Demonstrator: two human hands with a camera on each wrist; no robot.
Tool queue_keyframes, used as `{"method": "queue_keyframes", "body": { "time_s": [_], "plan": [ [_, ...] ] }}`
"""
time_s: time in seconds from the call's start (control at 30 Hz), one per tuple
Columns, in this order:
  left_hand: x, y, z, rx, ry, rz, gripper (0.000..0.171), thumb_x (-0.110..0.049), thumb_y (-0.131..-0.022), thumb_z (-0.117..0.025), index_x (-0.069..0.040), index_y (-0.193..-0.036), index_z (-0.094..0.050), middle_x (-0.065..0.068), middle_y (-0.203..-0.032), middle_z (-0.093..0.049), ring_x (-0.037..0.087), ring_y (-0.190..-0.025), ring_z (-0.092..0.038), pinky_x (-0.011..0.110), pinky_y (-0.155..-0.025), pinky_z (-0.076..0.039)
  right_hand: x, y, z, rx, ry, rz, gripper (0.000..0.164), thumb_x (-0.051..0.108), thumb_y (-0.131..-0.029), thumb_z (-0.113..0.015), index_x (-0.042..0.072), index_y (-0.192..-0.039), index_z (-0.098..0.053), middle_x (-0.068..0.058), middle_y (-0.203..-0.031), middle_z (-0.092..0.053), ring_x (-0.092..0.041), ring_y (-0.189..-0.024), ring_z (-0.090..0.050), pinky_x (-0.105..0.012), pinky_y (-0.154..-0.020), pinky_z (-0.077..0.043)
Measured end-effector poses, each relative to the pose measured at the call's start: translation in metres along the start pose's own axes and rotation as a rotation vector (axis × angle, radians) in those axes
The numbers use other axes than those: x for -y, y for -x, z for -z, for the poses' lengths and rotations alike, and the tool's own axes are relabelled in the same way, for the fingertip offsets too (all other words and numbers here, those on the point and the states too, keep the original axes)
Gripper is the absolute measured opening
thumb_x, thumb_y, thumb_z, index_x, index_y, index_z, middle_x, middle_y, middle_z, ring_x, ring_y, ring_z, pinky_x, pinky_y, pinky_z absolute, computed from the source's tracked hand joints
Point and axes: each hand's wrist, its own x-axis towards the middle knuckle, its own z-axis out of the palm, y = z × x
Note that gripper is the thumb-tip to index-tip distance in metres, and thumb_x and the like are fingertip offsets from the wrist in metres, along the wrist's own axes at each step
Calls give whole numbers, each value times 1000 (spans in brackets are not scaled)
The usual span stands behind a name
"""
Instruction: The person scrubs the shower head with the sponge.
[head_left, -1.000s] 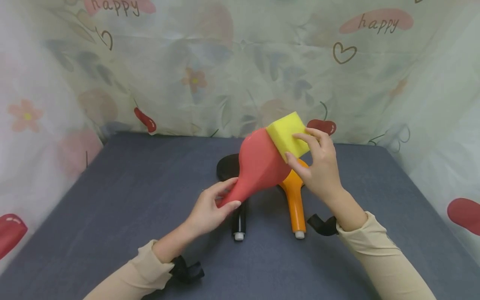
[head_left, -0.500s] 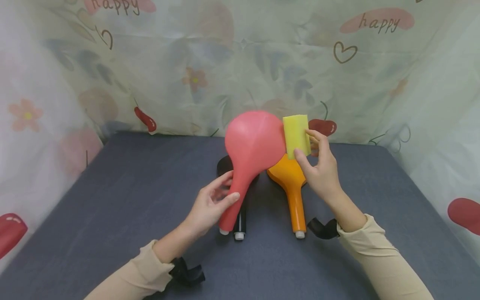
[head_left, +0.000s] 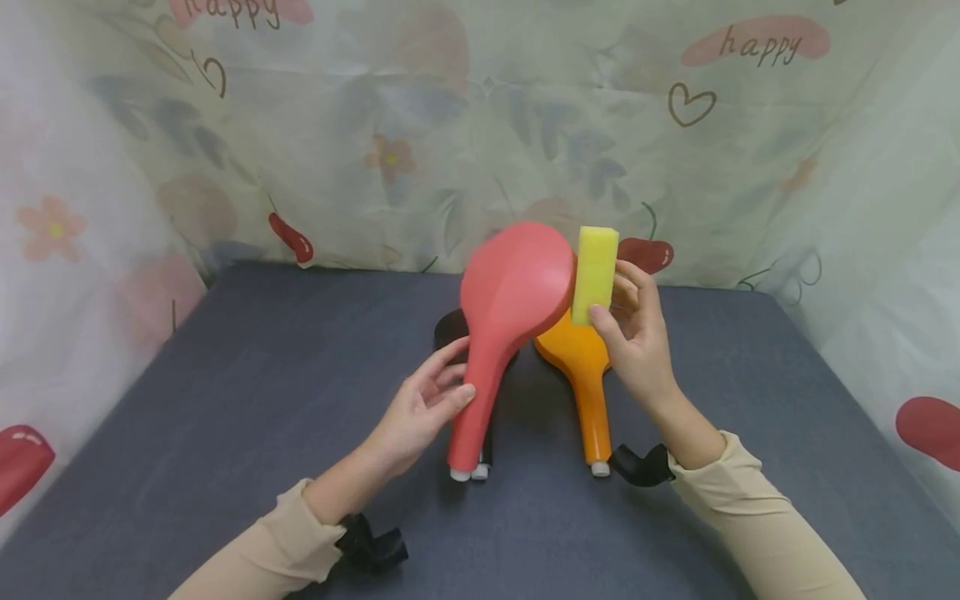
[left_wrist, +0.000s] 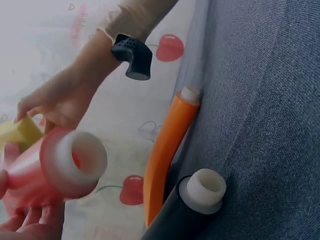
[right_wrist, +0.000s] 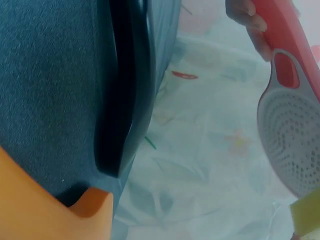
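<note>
My left hand holds a red shower head by its handle, raised over the table with its smooth back toward the head camera. In the right wrist view its grey spray face shows many small holes. A yellow sponge is pinched between the thumb and fingers of my right hand. The sponge stands on its narrow side, right at the right edge of the red head. At the handle's lower end, the left wrist view shows a white hollow connector.
An orange shower head lies on the dark grey table, behind and below the sponge. A black shower head lies left of it, largely hidden by the red one. A patterned curtain encloses the back and sides.
The red shower head has swung from a rightward tilt to nearly upright, its handle end now lower. The sponge has turned from its broad face to its narrow side, staying near the head's right edge.
</note>
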Motion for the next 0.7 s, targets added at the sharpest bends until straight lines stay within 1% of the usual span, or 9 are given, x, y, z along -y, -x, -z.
{"method": "queue_keyframes", "body": {
  "time_s": [0.07,0.13,0.2,0.33,0.43,0.5,0.6,0.7],
  "plan": [
    [0,0,1,29,13,4,63,-12,-92,-57,-12,-147,-25,7,-124,-55,4,-100,-63,25,-83,-53,1,0,-1,1,-46,27,50,4,-89,-52,8,-136,-34,8,-120,-55,-10,-101,-55,-18,-84,-47],
    [0,0,0,50,21,11,63,-12,-93,-56,-12,-147,-24,8,-125,-55,5,-100,-63,26,-83,-53,3,0,-2,0,-78,48,50,6,-89,-52,9,-136,-34,8,-119,-56,-10,-99,-55,-18,-83,-48],
    [0,0,0,56,8,21,64,-13,-92,-58,-12,-147,-25,11,-127,-53,7,-102,-62,27,-85,-53,4,0,-4,-1,-93,70,49,7,-89,-53,8,-135,-35,7,-119,-56,-10,-98,-55,-18,-83,-48],
    [0,0,-2,49,-19,62,68,-13,-89,-63,-17,-146,-26,16,-130,-49,18,-108,-61,31,-91,-52,6,0,-8,1,-120,108,49,8,-89,-54,6,-134,-34,5,-118,-56,-11,-98,-55,-19,-84,-47],
    [0,0,-4,41,-32,97,74,-13,-85,-68,-20,-146,-27,15,-132,-49,26,-114,-58,34,-94,-51,8,0,-11,2,-124,134,49,12,-90,-55,4,-133,-34,5,-117,-56,-11,-97,-56,-21,-86,-47],
    [1,0,-6,37,-43,115,77,-14,-83,-70,-20,-146,-27,15,-133,-48,27,-115,-57,35,-94,-51,9,0,-13,4,-115,145,50,15,-90,-56,1,-133,-33,5,-118,-55,-11,-98,-56,-21,-88,-46],
    [3,0,-8,42,-50,127,78,-14,-82,-71,-17,-146,-26,19,-134,-47,30,-115,-57,36,-95,-50,11,0,-16,8,-99,150,52,18,-90,-58,-1,-133,-33,6,-118,-55,-11,-100,-56,-21,-91,-45],
    [5,0,-9,49,-73,130,76,-13,-83,-70,-14,-146,-27,20,-134,-46,28,-112,-59,36,-93,-51,11,0,-20,15,-81,151,53,16,-90,-58,-4,-132,-32,8,-119,-54,-10,-102,-54,-22,-90,-44]
  ]
}}
